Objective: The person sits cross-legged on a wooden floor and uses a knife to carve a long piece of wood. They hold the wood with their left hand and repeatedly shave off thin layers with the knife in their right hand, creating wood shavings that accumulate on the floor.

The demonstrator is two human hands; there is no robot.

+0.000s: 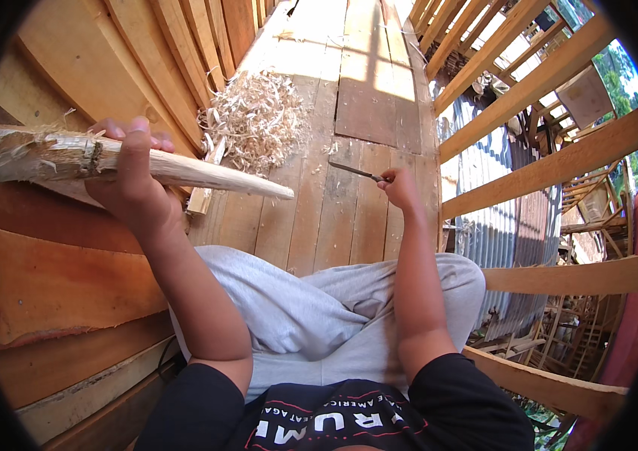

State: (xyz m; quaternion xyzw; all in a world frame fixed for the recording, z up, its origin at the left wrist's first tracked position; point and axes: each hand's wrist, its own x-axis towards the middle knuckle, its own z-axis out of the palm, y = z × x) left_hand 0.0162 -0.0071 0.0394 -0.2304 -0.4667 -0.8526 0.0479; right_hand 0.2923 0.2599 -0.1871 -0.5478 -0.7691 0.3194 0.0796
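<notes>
My left hand point(135, 177) is wrapped round a pale, partly shaved wooden stick point(206, 177). The stick lies across the left side of the view. Its right part is smooth and narrows to a blunt end, while its left part is thicker, rough and splintered, with a dark knot close to my fingers. Out in front on the right, my right hand point(400, 188) grips the handle of a knife point(353, 170). The blade is long, dark and slim, and points left and away from me, over the floorboards. Knife and stick are apart from each other.
A heap of curled wood shavings point(255, 120) lies against the slatted wooden wall point(108, 52) at far left. Plank flooring point(315, 218) runs ahead. A wooden railing point(552, 169) bounds the right, with corrugated metal roofing point(495, 248) below it. My legs point(281, 301) are folded in front of me.
</notes>
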